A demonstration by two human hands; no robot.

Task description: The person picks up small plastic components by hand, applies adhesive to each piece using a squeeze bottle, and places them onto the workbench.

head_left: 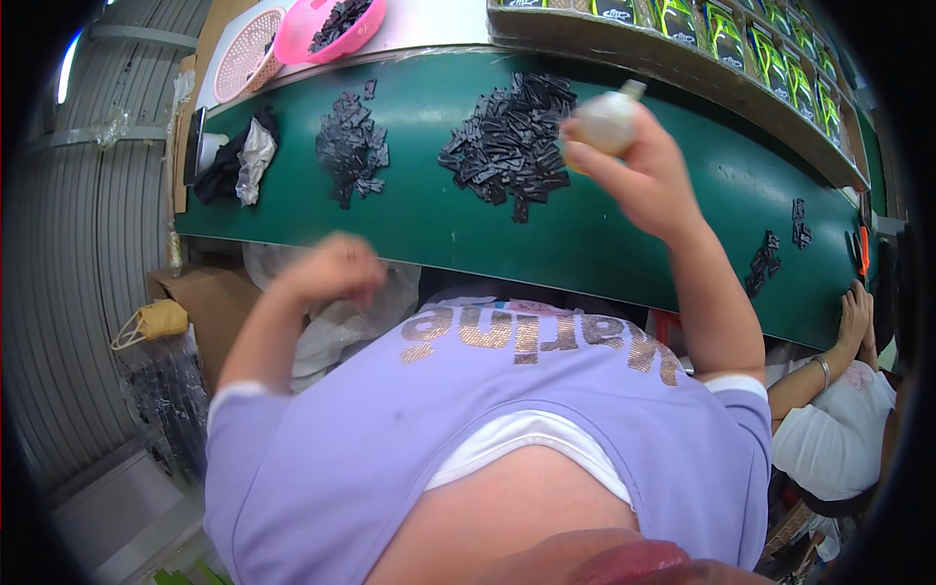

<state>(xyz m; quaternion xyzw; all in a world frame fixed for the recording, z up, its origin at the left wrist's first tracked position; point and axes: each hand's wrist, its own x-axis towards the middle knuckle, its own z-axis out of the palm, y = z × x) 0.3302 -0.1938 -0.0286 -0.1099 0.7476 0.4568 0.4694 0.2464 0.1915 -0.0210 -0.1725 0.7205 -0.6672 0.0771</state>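
A small whitish squeeze bottle (606, 121) with a narrow tip pointing up and away is in the grip of my right hand (648, 180), raised over the green table. Beside it on the left lies the larger heap of small black plastic pieces (512, 136). My left hand (341, 268) is at the table's near edge, smeared by motion, its fingers too blurred to read. Beyond that hand, a smaller heap of black pieces (351, 146) rests on the tabletop. Two little groups of black pieces (763, 261) lie toward the right end.
A pink basin (341, 34) of black pieces and a pale pink basket (249, 63) stand at the far left. Dark and white cloths (255, 161) lie below them. A cardboard tray of green-and-black packages (673, 44) lines the far side. At right sits another person (838, 419), hands near orange-handled scissors (863, 249).
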